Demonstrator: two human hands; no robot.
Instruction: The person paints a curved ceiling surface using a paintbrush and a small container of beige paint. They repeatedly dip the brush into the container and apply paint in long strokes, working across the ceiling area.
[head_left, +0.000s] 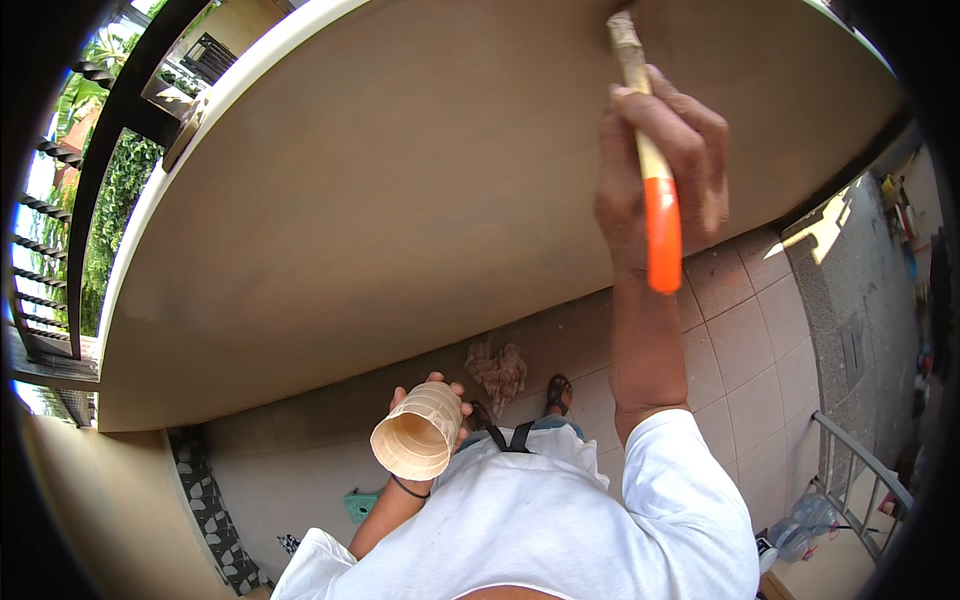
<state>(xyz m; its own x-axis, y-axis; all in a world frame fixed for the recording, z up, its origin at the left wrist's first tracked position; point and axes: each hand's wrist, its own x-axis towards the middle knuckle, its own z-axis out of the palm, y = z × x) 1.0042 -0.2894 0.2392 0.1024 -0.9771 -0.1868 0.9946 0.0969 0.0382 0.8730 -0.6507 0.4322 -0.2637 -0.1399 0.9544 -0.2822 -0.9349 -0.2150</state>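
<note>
My right hand (672, 160) is raised at the upper right, its fingers wrapped round a paintbrush (655, 190). The brush has a pale wooden handle with an orange end, and its paint-smeared head points up against the brown wall (380, 200). Shadow darkens the wall where the bristles are, so their tips are hard to make out. Lower down, near my waist, my left hand (462, 405) is closed round a cream plastic cup (415, 435). The cup is tilted with its mouth toward me; some beige colour shows inside.
A crumpled rag (497, 372) lies on the tiled floor (735, 345) by my feet. Black metal railings (90, 190) stand at the left. At the lower right are a grey metal frame (860, 470) and clear plastic bottles (795, 535). A green object (361, 504) sits at lower left.
</note>
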